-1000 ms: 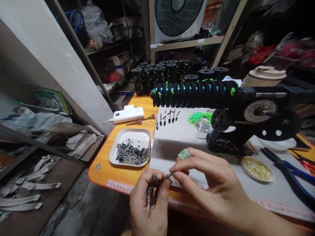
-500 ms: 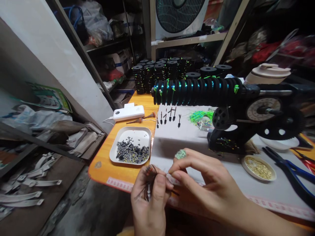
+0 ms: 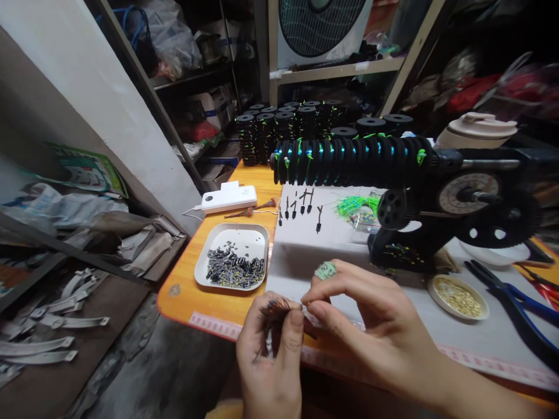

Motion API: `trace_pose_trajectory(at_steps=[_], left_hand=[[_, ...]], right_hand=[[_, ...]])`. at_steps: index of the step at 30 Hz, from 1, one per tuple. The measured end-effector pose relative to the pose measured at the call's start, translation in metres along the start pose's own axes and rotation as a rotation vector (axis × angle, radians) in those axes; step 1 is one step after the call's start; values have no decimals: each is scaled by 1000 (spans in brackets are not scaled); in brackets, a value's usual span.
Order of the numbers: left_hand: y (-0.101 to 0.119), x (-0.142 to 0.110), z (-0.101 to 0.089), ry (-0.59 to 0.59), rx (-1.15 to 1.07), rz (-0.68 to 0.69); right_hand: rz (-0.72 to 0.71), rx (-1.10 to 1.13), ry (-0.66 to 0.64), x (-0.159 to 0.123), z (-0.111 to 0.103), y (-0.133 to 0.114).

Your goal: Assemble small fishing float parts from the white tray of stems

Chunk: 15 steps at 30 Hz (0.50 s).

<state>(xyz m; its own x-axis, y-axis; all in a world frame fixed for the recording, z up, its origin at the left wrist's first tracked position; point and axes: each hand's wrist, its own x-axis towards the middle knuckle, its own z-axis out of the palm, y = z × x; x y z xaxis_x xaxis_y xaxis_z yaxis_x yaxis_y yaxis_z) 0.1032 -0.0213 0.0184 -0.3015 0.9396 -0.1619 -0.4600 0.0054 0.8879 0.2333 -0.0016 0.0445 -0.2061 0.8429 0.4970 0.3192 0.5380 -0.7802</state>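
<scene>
- At lower centre of the frame, I am watching the left hand (image 3: 271, 361) clamping a dark, bristly bundle (image 3: 276, 307) with orange flecks between thumb and fingers.
- Just right of it, the right hand (image 3: 371, 320) is pinching thumb and forefinger together near the bundle; I am not managing to tell what sits between those tips.
- A green wrap (image 3: 325, 270) is covering one right finger.
- Left of centre, a white tray (image 3: 240, 233) is holding small dark tubes (image 3: 236, 270).
- Above the hands, stemmed dark pieces (image 3: 303, 203) are lying below a black ridged roller (image 3: 349, 163).
- At lower right, a dish (image 3: 485, 315) is holding gold-coloured bits (image 3: 458, 297).
</scene>
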Motion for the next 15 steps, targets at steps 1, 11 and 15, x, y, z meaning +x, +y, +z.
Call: trace_pose_trajectory(at_steps=[1,11,15], left_hand=[[0,-1,1,-8,-27,-38],[11,1,4,-91,-291,-294],[13,6,-5,-156,-247,-289]], right_hand=[[-1,-7,1,0,0,0],[-100,-123,-61,-2,-1,-2],[-112,-110,-58,0,-5,1]])
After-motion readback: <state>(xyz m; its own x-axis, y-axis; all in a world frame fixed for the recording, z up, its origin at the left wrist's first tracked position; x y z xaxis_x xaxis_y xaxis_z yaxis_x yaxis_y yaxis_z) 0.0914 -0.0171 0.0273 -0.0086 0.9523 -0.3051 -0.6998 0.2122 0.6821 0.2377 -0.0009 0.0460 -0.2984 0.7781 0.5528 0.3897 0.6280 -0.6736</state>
